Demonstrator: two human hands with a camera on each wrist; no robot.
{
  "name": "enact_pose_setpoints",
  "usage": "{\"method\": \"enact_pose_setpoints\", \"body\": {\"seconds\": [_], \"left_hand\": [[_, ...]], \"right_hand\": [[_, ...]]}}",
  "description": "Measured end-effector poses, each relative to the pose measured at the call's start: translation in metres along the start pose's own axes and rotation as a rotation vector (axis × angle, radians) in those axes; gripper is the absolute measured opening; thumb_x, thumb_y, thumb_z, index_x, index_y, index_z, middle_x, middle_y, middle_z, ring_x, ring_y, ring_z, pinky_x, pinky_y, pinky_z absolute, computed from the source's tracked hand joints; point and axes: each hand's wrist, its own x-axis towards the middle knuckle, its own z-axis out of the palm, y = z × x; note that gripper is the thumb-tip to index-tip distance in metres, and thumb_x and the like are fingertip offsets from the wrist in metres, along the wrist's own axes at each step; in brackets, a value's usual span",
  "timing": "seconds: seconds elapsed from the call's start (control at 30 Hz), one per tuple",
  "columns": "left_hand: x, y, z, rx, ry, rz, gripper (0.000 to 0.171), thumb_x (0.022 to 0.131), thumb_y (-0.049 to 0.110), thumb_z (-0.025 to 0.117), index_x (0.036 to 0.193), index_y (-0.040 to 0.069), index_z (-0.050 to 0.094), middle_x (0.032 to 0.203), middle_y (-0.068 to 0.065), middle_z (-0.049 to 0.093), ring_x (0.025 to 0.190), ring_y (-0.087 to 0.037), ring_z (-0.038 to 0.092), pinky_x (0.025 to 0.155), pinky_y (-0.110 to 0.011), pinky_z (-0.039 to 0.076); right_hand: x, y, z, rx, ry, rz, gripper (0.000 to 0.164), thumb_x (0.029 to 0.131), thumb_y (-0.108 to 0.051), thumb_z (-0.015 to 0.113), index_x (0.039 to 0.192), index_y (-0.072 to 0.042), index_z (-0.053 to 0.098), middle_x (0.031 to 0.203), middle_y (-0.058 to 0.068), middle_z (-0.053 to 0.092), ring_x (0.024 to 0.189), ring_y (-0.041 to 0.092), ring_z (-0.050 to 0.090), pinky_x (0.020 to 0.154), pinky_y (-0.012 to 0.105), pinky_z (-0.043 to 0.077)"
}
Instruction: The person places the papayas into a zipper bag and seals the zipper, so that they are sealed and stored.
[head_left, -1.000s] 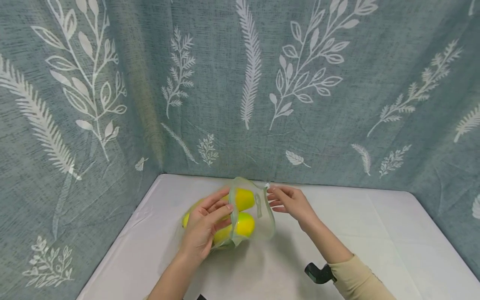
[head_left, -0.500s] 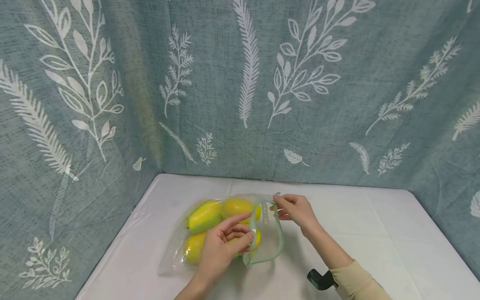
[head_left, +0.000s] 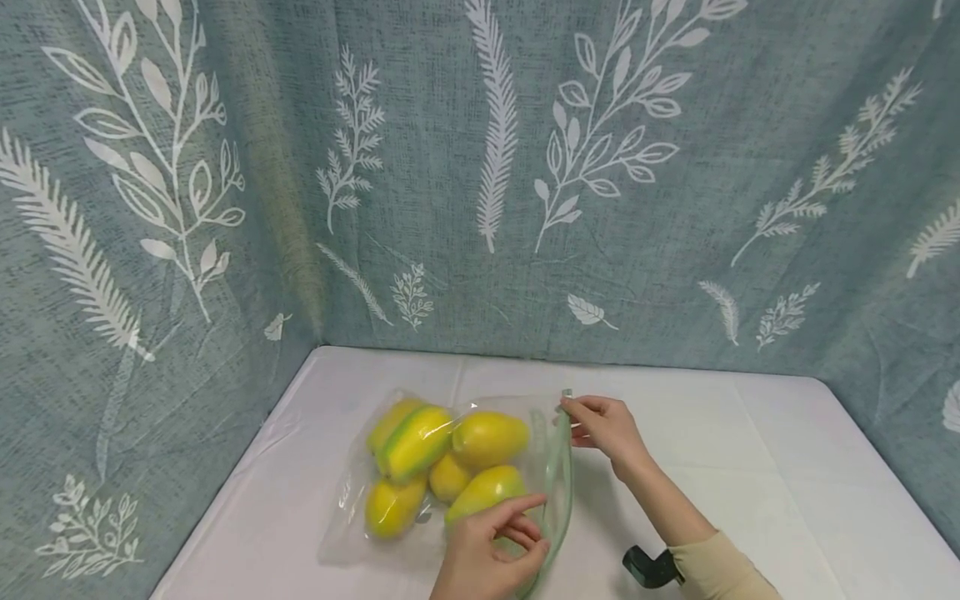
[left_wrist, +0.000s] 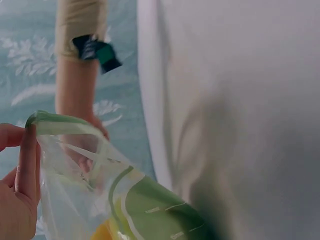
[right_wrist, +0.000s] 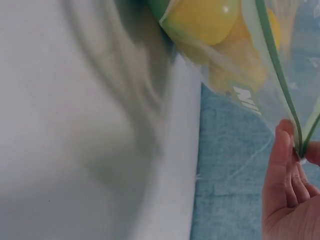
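Note:
A clear zip bag (head_left: 352, 517) with a green band along its mouth (head_left: 567, 467) holds several yellow-green, mango-like fruits (head_left: 491, 437). My right hand (head_left: 607, 429) pinches the far corner of the mouth between thumb and fingers, as the right wrist view also shows. At the near end, my left hand (head_left: 498, 546) pinches the other corner; in the left wrist view its fingers (left_wrist: 26, 165) are at the end of the green band. Stretched between the hands, the mouth is a narrow gap. The left hand partly covers the lowest fruit and the bag's near side.
The bag is over a white-covered table (head_left: 735, 483). Behind and to the left hangs a blue-green curtain (head_left: 450, 167) with white leaf prints. A black wrist device (head_left: 651, 568) sits by the right sleeve (head_left: 720, 567).
My left hand has moved toward me and to the right, my right hand slightly right and nearer. The bag's mouth has gone from a wide round opening to a narrow stretched gap; more fruits show.

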Motion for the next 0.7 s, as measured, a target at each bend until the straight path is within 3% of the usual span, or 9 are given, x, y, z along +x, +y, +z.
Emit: {"method": "enact_pose_setpoints", "body": {"seconds": [0.13,0.3,0.53,0.63,0.7], "left_hand": [[-0.004,-0.009,0.009,0.043,-0.035,0.112,0.034,0.082,0.002,0.073,0.116,0.004,0.069,0.077,0.004,0.069,0.068,0.001,0.063,0.051,-0.018,0.054],[-0.004,-0.015,0.015,0.082,-0.075,0.179,0.035,0.081,-0.002,0.071,0.116,0.002,0.068,0.076,0.002,0.069,0.067,0.005,0.062,0.052,-0.013,0.052],[0.002,-0.009,0.004,0.099,-0.201,0.111,0.030,0.088,0.006,0.067,0.118,0.003,0.068,0.083,0.005,0.071,0.069,0.006,0.062,0.057,-0.014,0.053],[0.009,0.000,-0.006,0.132,-0.218,0.124,0.024,0.091,0.008,0.066,0.114,0.005,0.071,0.086,0.003,0.072,0.070,0.004,0.063,0.059,-0.015,0.054],[0.016,0.008,-0.014,0.142,-0.220,0.091,0.021,0.091,0.011,0.067,0.110,0.007,0.073,0.090,0.003,0.072,0.073,0.002,0.063,0.061,-0.017,0.055]], "right_hand": [[-0.001,0.004,-0.002,-0.018,-0.003,-0.007,0.032,0.094,-0.029,0.065,0.102,0.002,0.072,0.085,0.006,0.072,0.073,0.016,0.068,0.066,0.029,0.059],[-0.002,0.011,-0.003,-0.019,-0.015,-0.025,0.033,0.095,-0.029,0.064,0.104,0.001,0.071,0.089,0.008,0.072,0.077,0.018,0.069,0.068,0.029,0.059],[-0.004,0.016,-0.004,-0.015,-0.034,-0.050,0.030,0.096,-0.027,0.061,0.106,-0.001,0.071,0.091,0.008,0.072,0.079,0.018,0.069,0.071,0.031,0.059],[-0.004,0.018,-0.004,-0.030,-0.039,-0.070,0.030,0.097,-0.028,0.061,0.106,-0.002,0.072,0.091,0.008,0.073,0.079,0.017,0.069,0.071,0.031,0.059],[-0.004,0.019,-0.004,-0.042,-0.045,-0.084,0.031,0.097,-0.029,0.061,0.107,-0.002,0.071,0.092,0.008,0.073,0.079,0.017,0.069,0.070,0.030,0.059]]}}
